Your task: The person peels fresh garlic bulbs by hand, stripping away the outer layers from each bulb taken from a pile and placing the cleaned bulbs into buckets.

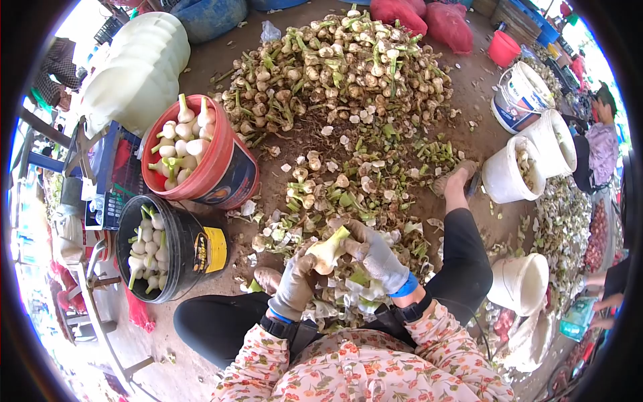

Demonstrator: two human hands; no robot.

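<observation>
Between my two gloved hands is a garlic bulb [327, 253], pale, with a short green stem pointing up to the right. My left hand [295, 287] is closed round its lower left side. On the stem side, my right hand [380, 258] has its fingers closed against the bulb; whether a small tool is in them I cannot tell. Peeled skins and cut leaves [351, 291] lie below my hands, between my knees. Just beyond, loose garlic bulbs [305, 191] are scattered on the ground before a big heap of unpeeled garlic [341, 67].
At left stand a red bucket [251, 171] and a black bucket [184, 268], both holding cleaned garlic. White buckets [502, 177] line the right side, with a tipped white bucket [519, 285] nearer me. A blue crate [100, 211] sits far left. Another person [599, 144] is at right.
</observation>
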